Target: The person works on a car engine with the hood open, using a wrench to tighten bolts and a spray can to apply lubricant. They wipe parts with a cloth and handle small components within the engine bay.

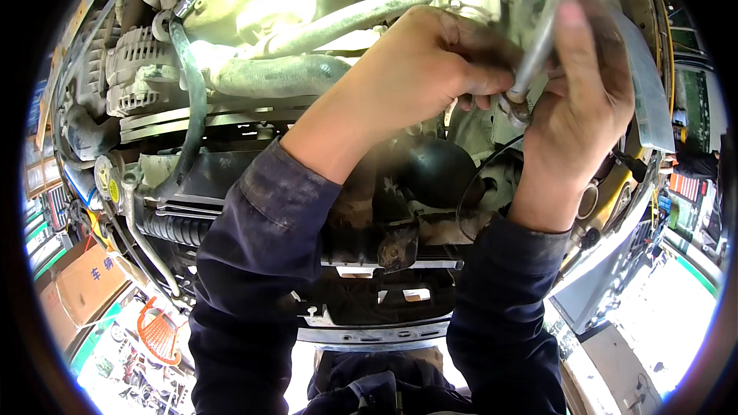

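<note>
Both my hands are over the right side of an open engine bay, on a silver metal wrench [536, 55]. The wrench is tilted, its upper part smeared by motion, its rounded lower end close to my palm. My right hand [580, 104] is wrapped round it, thumb pointing up along the shaft. My left hand [430, 69] reaches across from the left, fingers curled and pinching near the wrench's lower end; its fingertips are partly hidden. Just below hangs a thin black cable [463, 198], beside a dark rounded part [438, 171].
A thick grey hose [280, 77] and a curved black hose [192, 81] run across the engine, near an alternator [138, 73]. The front crossmember [373, 333] lies nearest my body. A cardboard box [88, 284] and an orange basket [159, 330] stand at lower left.
</note>
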A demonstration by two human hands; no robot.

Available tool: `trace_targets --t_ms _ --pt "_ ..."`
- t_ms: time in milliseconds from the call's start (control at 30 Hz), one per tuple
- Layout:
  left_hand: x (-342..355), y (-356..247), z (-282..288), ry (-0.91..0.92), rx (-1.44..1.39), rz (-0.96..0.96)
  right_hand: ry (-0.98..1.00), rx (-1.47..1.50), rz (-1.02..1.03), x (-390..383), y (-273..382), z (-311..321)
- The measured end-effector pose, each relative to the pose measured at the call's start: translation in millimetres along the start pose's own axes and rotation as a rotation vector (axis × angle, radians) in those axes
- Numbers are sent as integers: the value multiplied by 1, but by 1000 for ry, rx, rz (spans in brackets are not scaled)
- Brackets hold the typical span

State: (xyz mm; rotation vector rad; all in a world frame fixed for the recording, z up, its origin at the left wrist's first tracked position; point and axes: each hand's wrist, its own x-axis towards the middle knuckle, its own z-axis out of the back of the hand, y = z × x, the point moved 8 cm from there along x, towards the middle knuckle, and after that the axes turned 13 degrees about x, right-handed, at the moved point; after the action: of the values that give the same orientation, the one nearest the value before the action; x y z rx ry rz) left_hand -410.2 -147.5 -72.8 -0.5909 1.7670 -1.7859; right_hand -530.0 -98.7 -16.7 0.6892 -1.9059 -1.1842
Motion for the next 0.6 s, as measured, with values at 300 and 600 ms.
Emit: trace_targets --t_ms 300,600 --pt "1 16 -1 32 -32 155 50 272 -70 6 -14 10" --pt "-4 1 -13 225 -11 -189 30 452 -66 -9 10 -26"
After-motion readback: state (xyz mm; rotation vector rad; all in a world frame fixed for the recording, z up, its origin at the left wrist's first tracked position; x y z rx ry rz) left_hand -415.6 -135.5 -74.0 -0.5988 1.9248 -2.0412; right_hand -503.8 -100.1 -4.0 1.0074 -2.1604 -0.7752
